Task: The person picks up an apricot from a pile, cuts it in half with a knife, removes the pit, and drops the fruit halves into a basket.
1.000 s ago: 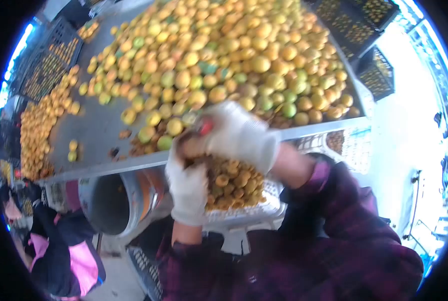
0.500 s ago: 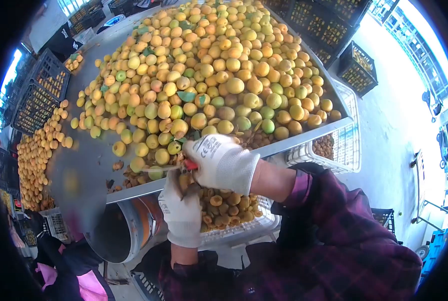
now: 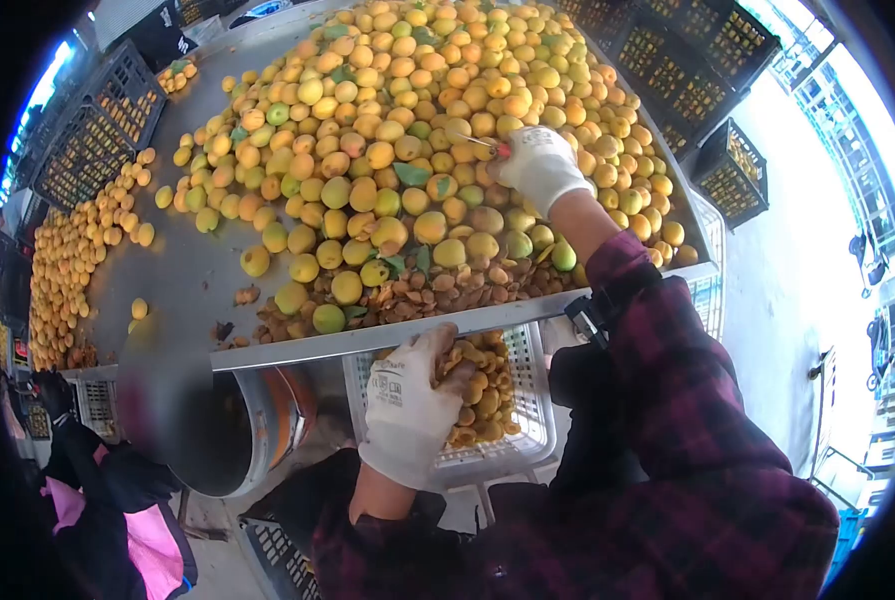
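My right hand (image 3: 545,168), in a white glove, reaches over the heap of yellow-orange fruit (image 3: 367,130) on the metal table (image 3: 182,290). Its closed fingers hold a small knife with a red handle (image 3: 503,151), whose thin blade points left above the fruit. My left hand (image 3: 407,400), gloved with bare fingertips, hangs below the table's front edge over a white basket (image 3: 537,405) of opened fruit (image 3: 487,400). Its thumb and fingers are apart beside that fruit, and I see nothing gripped between them. Brown pits and scraps (image 3: 447,290) lie along the table edge.
Black crates of fruit stand at the left (image 3: 82,160) and right (image 3: 732,175). Another white basket (image 3: 707,290) is under the table's right edge. A round metal drum (image 3: 257,430) stands below the table. At the lower left is a person in dark and pink clothing (image 3: 152,540).
My hands were together at the table's front edge. The right one has moved up over the heap with the knife; the left one has lowered to the basket, its fingers now apart.
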`<state>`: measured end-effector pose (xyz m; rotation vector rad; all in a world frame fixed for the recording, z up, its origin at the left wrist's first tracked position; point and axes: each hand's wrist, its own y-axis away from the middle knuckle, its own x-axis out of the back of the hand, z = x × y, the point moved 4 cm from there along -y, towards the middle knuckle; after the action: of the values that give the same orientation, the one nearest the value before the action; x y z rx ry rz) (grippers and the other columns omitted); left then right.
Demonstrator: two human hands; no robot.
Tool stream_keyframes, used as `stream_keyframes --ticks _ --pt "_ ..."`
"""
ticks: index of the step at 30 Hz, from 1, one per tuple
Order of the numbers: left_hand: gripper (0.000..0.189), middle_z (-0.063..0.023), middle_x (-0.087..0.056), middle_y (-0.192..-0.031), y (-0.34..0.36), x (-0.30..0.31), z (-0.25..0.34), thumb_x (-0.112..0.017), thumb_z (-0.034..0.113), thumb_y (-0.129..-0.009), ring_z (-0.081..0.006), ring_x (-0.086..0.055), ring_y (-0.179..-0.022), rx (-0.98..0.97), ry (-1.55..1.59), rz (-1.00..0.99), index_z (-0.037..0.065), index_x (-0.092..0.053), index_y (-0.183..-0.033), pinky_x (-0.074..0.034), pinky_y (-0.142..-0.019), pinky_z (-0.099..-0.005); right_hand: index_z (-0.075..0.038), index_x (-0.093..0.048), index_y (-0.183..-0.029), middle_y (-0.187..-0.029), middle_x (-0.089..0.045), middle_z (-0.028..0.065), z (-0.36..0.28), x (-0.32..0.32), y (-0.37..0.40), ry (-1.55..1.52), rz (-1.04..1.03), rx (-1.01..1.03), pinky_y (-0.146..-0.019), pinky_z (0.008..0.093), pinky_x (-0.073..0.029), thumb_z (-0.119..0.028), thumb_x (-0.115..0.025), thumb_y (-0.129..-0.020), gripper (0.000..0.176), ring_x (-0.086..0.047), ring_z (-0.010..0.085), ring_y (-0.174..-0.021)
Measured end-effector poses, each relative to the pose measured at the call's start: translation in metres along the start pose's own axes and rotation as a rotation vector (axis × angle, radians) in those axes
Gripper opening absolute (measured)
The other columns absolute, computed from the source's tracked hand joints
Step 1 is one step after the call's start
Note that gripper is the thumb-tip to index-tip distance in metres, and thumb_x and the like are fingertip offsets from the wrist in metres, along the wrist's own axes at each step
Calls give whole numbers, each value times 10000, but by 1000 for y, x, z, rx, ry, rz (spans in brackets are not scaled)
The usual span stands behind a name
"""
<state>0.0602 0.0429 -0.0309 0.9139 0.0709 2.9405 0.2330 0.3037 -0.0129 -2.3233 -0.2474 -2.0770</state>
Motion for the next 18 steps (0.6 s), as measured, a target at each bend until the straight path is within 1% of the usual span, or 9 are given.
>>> stream_keyframes --ticks 1,3,6,7,9,12,15,16,18 --pt "469 -171 -679 -1065 -3 3 -1 -727 57 -803 -242 -662 -970 -6 106 28 -6 -600 -1250 -526 -865 -339 -78 -714 -986 -1053 -701 157 3 1 -2 -62 75 47 -896 442 -521 -525 -716 -764 499 -654 356 -1033" --pt "488 -158 -674 -1083 -3 12 4 -724 30 -810 -222 -656 -990 -31 193 102 -11 -580 -1275 -529 -866 -328 -59 -722 -1017 -955 -719 132 -5 18 14 -37 98 75 -802 398 -551 -429 -767 -761 453 -697 297 -919" --pt "545 -140 -653 -1141 -5 22 10 -721 -21 -819 -201 -643 -1030 -26 396 260 -16 -534 -1331 -535 -871 -307 -23 -737 -1029 -807 -679 24 -28 33 55 -1002 -142 95 -693 251 -509 -167 -880 -697 389 -613 85 -719" --pt "583 -135 -637 -1182 -5 26 8 -721 -47 -822 -200 -637 -1051 2 504 335 -16 -508 -1363 -537 -876 -297 -3 -729 -1008 -821 -688 22 -46 46 79 -1060 -167 240 -690 251 -507 -144 -859 -734 335 -613 77 -744" --pt "627 -124 -592 -1246 -6 29 5 -725 -53 -834 -197 -618 -1099 56 663 334 -29 -462 -1402 -540 -886 -288 7 -720 -1027 -830 -691 24 -74 51 114 -1095 -241 409 -710 264 -518 -139 -861 -740 352 -618 81 -763" --pt "563 -101 -614 -1226 -6 38 11 -716 -52 -846 -153 -647 -1005 -213 926 436 -75 -493 -1363 -557 -807 -268 19 -700 -1070 -857 -694 27 -102 36 160 -1229 -409 477 -748 278 -526 -187 -839 -789 375 -628 93 -805" --pt "535 -106 -642 -1195 5 51 6 -706 -35 -856 -141 -642 -982 -45 918 397 -80 -511 -1351 -545 -781 -252 28 -682 -1094 -881 -693 37 -102 35 172 -1261 -405 412 -770 292 -531 -295 -784 -863 410 -635 107 -829" --pt "514 -68 -633 -1085 7 52 3 -731 -36 -831 -120 -623 -943 -10 1002 406 -48 -544 -1311 -537 -782 -239 24 -672 -1110 -876 -687 62 -94 28 166 -1228 -283 509 -760 293 -531 -385 -707 -923 451 -641 128 -829" --pt "515 -64 -626 -1077 9 58 -5 -704 -59 -822 -109 -611 -898 -20 1016 398 -46 -545 -1311 -525 -747 -228 21 -673 -1110 -854 -681 71 -83 27 163 -1191 -283 489 -749 300 -527 -402 -695 -929 460 -642 138 -816"
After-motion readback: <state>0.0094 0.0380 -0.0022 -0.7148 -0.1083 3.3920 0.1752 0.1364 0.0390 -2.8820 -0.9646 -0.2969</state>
